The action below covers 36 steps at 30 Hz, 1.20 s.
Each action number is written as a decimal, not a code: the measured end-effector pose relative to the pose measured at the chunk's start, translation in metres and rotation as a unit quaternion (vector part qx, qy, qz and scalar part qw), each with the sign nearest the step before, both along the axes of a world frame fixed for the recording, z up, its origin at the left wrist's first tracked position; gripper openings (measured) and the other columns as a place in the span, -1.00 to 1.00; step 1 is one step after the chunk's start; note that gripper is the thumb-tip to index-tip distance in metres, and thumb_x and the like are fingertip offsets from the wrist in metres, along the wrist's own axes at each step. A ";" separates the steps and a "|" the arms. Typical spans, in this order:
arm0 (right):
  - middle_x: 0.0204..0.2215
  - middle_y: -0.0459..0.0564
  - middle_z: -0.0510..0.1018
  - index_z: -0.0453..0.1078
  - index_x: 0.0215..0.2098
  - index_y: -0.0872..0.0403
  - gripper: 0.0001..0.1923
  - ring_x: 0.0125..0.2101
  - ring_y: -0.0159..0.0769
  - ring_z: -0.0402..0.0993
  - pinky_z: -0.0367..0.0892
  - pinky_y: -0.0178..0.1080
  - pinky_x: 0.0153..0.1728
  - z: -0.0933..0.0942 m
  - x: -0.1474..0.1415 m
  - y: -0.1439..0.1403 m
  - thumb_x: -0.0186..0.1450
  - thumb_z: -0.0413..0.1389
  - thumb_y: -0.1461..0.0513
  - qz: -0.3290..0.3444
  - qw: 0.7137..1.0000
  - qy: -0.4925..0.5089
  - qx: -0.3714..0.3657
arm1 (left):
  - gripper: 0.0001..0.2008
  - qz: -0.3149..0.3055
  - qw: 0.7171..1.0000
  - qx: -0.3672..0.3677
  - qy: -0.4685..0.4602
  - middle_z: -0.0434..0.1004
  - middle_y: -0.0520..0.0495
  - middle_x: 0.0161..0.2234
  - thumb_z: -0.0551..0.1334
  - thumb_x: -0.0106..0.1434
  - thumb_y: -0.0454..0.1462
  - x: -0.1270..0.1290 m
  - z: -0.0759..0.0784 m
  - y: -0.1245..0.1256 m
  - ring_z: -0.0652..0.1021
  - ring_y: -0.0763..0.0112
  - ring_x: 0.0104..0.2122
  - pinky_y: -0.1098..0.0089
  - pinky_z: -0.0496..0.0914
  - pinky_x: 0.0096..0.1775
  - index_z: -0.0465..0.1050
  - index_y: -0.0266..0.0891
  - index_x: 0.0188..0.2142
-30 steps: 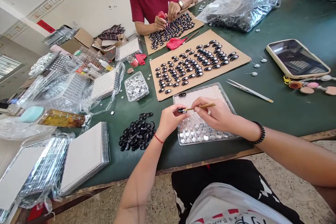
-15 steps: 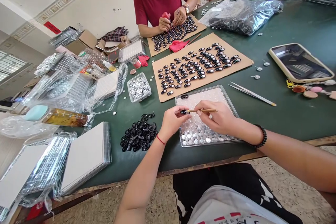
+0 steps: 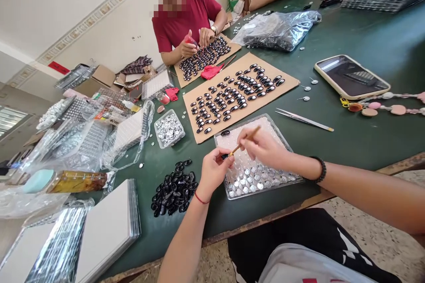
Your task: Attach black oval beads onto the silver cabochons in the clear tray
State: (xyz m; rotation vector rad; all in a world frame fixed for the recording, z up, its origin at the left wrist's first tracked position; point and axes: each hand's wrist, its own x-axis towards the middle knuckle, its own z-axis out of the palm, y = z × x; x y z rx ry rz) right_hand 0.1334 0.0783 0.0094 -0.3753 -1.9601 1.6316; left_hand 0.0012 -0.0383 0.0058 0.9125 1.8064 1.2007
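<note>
My left hand [image 3: 214, 171] pinches a small glossy black oval piece [image 3: 225, 156], mostly hidden by the fingers. Between the fingers of my right hand [image 3: 264, 147] is a thin wooden stick [image 3: 245, 139], slanting down so its tip meets the black piece or sits right beside it. Both hands are over a clear plastic tray [image 3: 272, 130] with a dotted white base. Silver discs [image 3: 252, 181] fill its near rows, and one black piece [image 3: 225, 133] lies at its far left corner. A heap of black pieces [image 3: 174, 190] lies left of my left hand.
Beyond the tray is a cardboard sheet [image 3: 287, 84] with rows of black pieces. A tub [image 3: 169, 129] holds silver discs. Tweezers [image 3: 303, 119] and a phone [image 3: 352, 77] lie right; stacked trays [image 3: 106, 234] stand left. Opposite, a person [image 3: 189, 13] works over another cardboard sheet.
The camera view has shifted. The wooden stick has gone from nearly level to a steep slant, its rear end raised. My left hand keeps its pinch on the black piece.
</note>
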 end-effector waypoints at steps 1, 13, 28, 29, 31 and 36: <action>-0.64 -0.14 0.31 0.17 -0.44 0.08 -0.88 -0.74 -0.51 0.11 0.03 -0.34 -0.68 -0.001 -0.003 0.008 0.21 -0.14 0.24 -0.005 0.993 0.008 -0.118 | -0.81 0.010 1.000 0.005 -0.013 0.42 0.04 -0.55 0.28 -0.01 -0.23 0.000 0.001 0.000 0.46 0.49 -0.58 0.43 0.39 -0.47 0.36 -0.26 -0.40; -0.71 -0.18 0.33 0.24 -0.49 0.11 -0.92 -0.81 -0.56 0.09 -0.06 -0.40 -0.76 -0.004 -0.008 0.065 0.10 -0.03 0.25 -0.114 0.909 0.077 -0.393 | -0.72 0.080 0.988 -0.010 0.130 0.50 -0.08 -0.41 0.13 0.10 -0.20 -0.120 0.018 0.104 0.48 0.51 -0.56 0.39 0.42 -0.43 0.31 -0.29 -0.20; -0.71 -0.19 0.29 0.22 -0.52 0.12 -0.88 -0.80 -0.57 0.08 -0.03 -0.42 -0.76 -0.002 -0.014 0.048 0.12 -0.05 0.23 -0.097 0.926 0.013 -0.364 | -0.84 0.273 0.919 0.008 0.285 0.48 -0.07 -0.40 0.18 0.00 -0.34 -0.213 -0.002 0.195 0.44 0.45 -0.35 0.43 0.29 -0.24 0.43 -0.32 -0.37; -0.71 -0.19 0.29 0.23 -0.52 0.12 -0.88 -0.80 -0.57 0.09 -0.02 -0.42 -0.76 -0.003 -0.013 0.049 0.13 -0.04 0.23 -0.104 0.924 0.021 -0.366 | -0.80 0.268 0.919 0.022 0.289 0.47 -0.06 -0.35 0.15 0.05 -0.32 -0.205 0.001 0.191 0.43 0.48 -0.35 0.46 0.29 -0.25 0.42 -0.30 -0.29; -0.70 -0.18 0.30 0.24 -0.49 0.11 -0.85 -0.79 -0.56 0.11 -0.02 -0.41 -0.76 -0.003 -0.011 0.050 0.16 -0.05 0.20 -0.114 0.921 0.039 -0.371 | -0.77 0.233 0.925 0.041 0.297 0.46 -0.02 -0.35 0.17 0.06 -0.27 -0.182 0.007 0.172 0.42 0.53 -0.40 0.49 0.30 -0.30 0.41 -0.26 -0.25; -0.67 -0.18 0.32 0.20 -0.48 0.09 -0.80 -0.79 -0.58 0.10 -0.01 -0.40 -0.75 -0.002 -0.009 0.047 0.21 -0.01 0.13 -0.079 0.934 0.041 -0.347 | -0.77 -0.120 0.922 -0.013 0.368 0.44 -0.02 -0.38 0.21 0.06 -0.16 -0.098 0.009 0.097 0.38 0.50 -0.47 0.44 0.29 -0.37 0.48 -0.20 -0.30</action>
